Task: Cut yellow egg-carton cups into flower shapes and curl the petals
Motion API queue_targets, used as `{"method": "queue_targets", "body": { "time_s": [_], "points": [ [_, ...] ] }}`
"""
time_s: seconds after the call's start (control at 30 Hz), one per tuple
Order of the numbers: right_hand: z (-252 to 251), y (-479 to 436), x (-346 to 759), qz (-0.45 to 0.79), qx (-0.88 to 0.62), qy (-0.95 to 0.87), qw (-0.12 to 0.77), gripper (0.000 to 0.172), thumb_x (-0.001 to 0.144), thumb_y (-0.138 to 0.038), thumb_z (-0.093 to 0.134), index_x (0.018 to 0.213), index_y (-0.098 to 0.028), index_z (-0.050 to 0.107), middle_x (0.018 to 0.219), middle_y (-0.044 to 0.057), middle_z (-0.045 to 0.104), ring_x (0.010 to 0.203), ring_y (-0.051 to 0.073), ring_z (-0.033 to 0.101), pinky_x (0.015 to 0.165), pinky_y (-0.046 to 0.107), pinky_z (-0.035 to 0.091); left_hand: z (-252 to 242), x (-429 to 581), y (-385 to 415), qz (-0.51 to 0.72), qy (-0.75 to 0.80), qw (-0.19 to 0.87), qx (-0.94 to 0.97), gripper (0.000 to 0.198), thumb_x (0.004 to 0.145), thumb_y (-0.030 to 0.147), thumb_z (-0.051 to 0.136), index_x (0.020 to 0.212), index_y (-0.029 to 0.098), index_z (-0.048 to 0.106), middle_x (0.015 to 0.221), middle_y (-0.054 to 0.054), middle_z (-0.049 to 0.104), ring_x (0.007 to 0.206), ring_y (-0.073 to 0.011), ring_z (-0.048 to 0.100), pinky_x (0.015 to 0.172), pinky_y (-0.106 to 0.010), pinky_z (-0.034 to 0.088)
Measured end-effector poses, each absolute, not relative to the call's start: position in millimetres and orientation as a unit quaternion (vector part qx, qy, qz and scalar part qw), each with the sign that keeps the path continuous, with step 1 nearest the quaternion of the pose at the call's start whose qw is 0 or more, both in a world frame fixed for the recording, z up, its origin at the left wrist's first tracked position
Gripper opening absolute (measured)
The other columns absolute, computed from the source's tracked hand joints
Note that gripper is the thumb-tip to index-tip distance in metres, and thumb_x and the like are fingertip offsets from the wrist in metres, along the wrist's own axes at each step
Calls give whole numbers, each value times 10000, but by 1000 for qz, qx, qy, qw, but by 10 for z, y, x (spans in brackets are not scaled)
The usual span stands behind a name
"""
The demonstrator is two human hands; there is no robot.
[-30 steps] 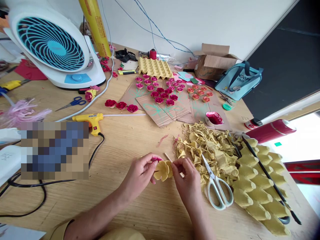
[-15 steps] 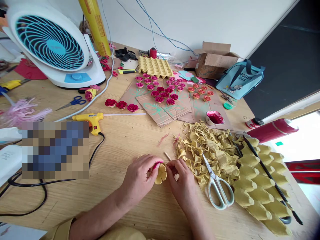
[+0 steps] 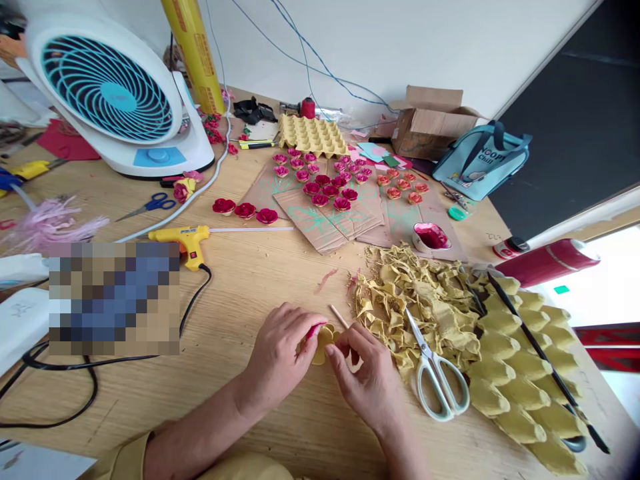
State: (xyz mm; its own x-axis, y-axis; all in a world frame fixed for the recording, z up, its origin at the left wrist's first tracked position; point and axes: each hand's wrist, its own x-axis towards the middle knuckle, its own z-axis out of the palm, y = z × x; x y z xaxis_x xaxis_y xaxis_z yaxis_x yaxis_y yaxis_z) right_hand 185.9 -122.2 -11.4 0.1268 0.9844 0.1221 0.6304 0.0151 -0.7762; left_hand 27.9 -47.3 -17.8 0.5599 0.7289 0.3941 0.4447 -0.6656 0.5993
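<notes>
Near the front middle of the table, my left hand (image 3: 283,347) is closed, with something deep pink showing at its fingertips, against a yellow cardboard flower (image 3: 320,352). My right hand (image 3: 363,370) pinches the flower's right side between thumb and fingers. The two hands hide much of the flower. Just above my right hand, a thin wooden stick (image 3: 338,315) sticks out. White-handled scissors (image 3: 434,380) lie open to the right, beside a pile of yellow cardboard scraps (image 3: 425,300).
An egg tray (image 3: 520,373) with a paintbrush on it is at the right. Behind are painted flowers (image 3: 330,190), a red paint dish (image 3: 431,237) and a cardboard box (image 3: 433,123). A yellow glue gun (image 3: 193,245) and a fan (image 3: 117,93) stand left.
My right hand has turned and its thumb now lies over the flower's right side, covering more of it. My left hand is nearly unchanged. The view has shifted slightly.
</notes>
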Motion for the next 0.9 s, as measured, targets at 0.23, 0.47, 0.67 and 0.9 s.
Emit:
{"method": "queue_targets", "body": {
  "time_s": [0.23,0.47,0.67,0.9],
  "points": [
    [-166,-1218,1950,222,-687,-565,399,228,942,-270,554,723,-207,578,672,-18,512,588,133,459,559,252,360,-179,278,-456,344,350,288,823,140,943,176,515,1050,215,597,950,-48,693,900,-198,592,845,-339,434],
    [-171,-1230,2027,187,-704,-549,411,270,951,-313,552,708,-199,577,643,-26,490,569,128,449,545,249,352,-153,285,-441,347,332,319,817,175,933,230,544,1102,216,585,1023,-67,680,967,-211,596,880,-348,451],
    [-227,-1230,1989,208,-673,-599,381,261,956,-289,537,710,-207,569,672,-21,529,564,122,463,541,235,370,-121,297,-486,287,261,287,876,533,830,259,701,1314,229,479,1245,-82,624,1149,-247,533,1008,-401,402],
    [-292,-1241,1973,211,-663,-613,375,266,966,-307,533,723,-209,579,681,-18,541,572,126,475,548,238,371,-74,288,-516,273,275,280,878,485,842,281,690,1285,240,497,1194,-58,650,1107,-232,553,981,-383,424]
  ]
}}
